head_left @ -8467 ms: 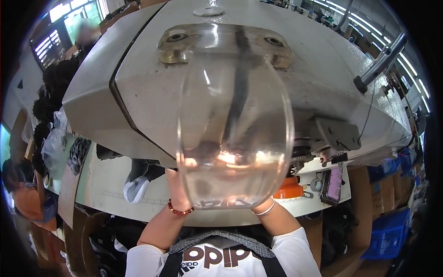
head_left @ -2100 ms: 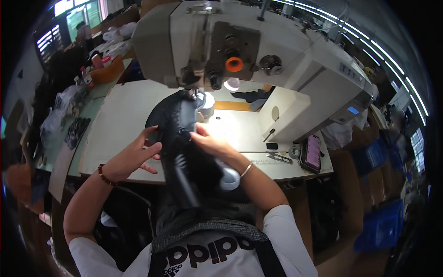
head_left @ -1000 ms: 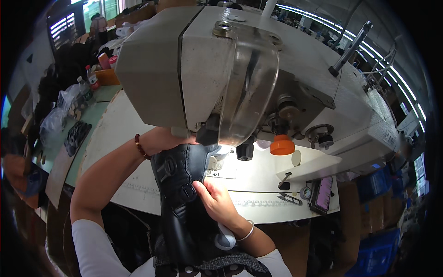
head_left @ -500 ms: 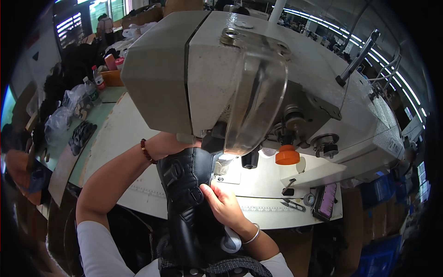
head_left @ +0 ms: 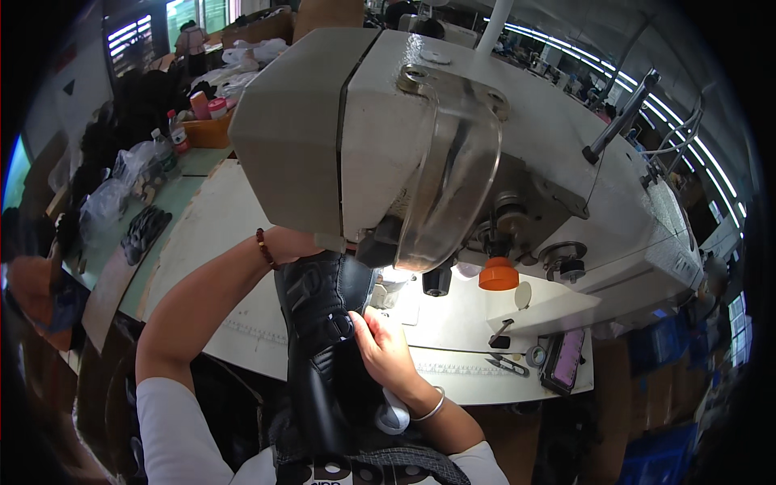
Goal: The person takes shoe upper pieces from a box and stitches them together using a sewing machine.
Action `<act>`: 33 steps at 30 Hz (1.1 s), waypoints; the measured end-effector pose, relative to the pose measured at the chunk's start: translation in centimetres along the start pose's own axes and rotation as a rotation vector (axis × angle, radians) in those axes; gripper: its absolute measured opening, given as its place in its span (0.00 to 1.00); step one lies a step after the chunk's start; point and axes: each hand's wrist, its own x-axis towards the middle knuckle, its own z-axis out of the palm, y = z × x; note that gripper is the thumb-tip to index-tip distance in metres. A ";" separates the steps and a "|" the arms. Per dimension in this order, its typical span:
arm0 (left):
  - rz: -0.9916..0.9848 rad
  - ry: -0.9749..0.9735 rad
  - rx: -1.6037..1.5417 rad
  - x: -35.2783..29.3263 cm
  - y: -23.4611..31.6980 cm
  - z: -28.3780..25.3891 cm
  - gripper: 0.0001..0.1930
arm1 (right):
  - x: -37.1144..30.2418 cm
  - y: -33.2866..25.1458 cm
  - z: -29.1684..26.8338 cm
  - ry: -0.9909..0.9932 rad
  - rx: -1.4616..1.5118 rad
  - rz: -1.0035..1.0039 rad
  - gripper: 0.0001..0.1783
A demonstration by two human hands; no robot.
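1. The black glove (head_left: 319,323) lies lengthwise from my lap up onto the pale surface (head_left: 234,242), its far end pushed in under the head of the grey sewing machine (head_left: 339,137), right by the lit spot below the needle.
2. It looks to me like soft, padded leather-like stuff: light, floppy, with a smooth face that could slide. I judge it best held flat at the edges close to the seam, one hand each side, not by the limp cuff.
3. My right hand (head_left: 384,347) is on the glove's right edge, fingers (head_left: 364,327) curled and pinching the material.
4. My left hand (head_left: 303,242) reaches round the far side; the machine head hides most of it, so I cannot tell whether those fingers are closed on the glove or merely resting there.
5. A clear curved guard (head_left: 453,186) hangs before the needle.
6. Further right: an orange knob (head_left: 498,275), small snips (head_left: 508,364), a dark phone (head_left: 566,360).
7. At far left, another black glove (head_left: 145,230) and plastic bags (head_left: 121,182).
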 end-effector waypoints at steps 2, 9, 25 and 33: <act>0.026 -0.022 0.026 0.1 -0.5 -0.4 0.19 | 0.1 0.2 0.2 0.016 -0.008 -0.030 0.20; -0.041 0.126 0.148 0.0 0.0 0.9 0.13 | 0.4 0.1 -0.6 0.016 -0.164 -0.043 0.18; -0.178 0.524 0.162 -1.4 1.8 6.3 0.12 | 1.4 -2.0 -7.4 -0.294 -0.722 -0.236 0.13; -0.168 0.407 0.223 -0.5 1.0 4.3 0.17 | 1.0 -1.7 -5.6 -0.243 -0.693 -0.249 0.09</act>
